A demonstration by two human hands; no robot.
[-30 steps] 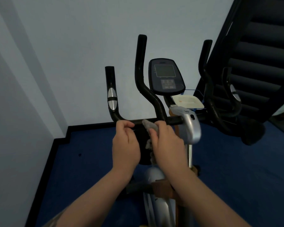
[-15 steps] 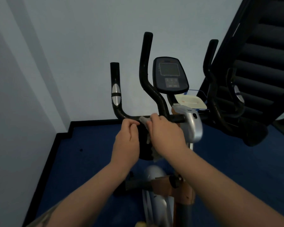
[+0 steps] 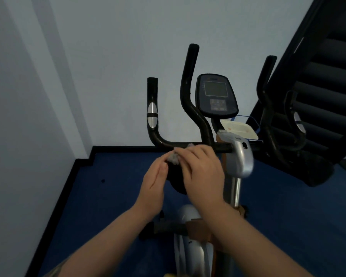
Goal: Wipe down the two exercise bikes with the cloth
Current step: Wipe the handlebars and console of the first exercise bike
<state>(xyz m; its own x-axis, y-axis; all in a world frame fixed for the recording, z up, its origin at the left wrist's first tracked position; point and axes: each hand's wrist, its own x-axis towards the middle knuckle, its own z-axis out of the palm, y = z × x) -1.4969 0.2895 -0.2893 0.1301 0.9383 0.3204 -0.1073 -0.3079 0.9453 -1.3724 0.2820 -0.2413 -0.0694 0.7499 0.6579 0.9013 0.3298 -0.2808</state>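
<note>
An exercise bike stands in front of me, with black handlebars (image 3: 189, 92), a dark console (image 3: 216, 96) and a silver stem cover (image 3: 240, 156). My right hand (image 3: 201, 172) grips a small grey cloth (image 3: 173, 156) against the horizontal bar (image 3: 164, 143), just left of the inner upright grip. My left hand (image 3: 154, 185) is off the bar and just below it, its fingers nearly straight and their tips at the cloth's lower edge. Most of the cloth is hidden under my right fingers. Only one bike is in view.
A dark staircase (image 3: 324, 80) rises at the right, close to the right handlebar grips (image 3: 268, 100). A pale wall is behind and to the left, with black skirting (image 3: 84, 156) around a blue carpet (image 3: 112, 196). A white tray (image 3: 239, 128) sits below the console.
My left hand has let go of the horizontal bar and opened, dropping slightly toward the cloth. My right hand with the cloth has shifted a little left along the bar.
</note>
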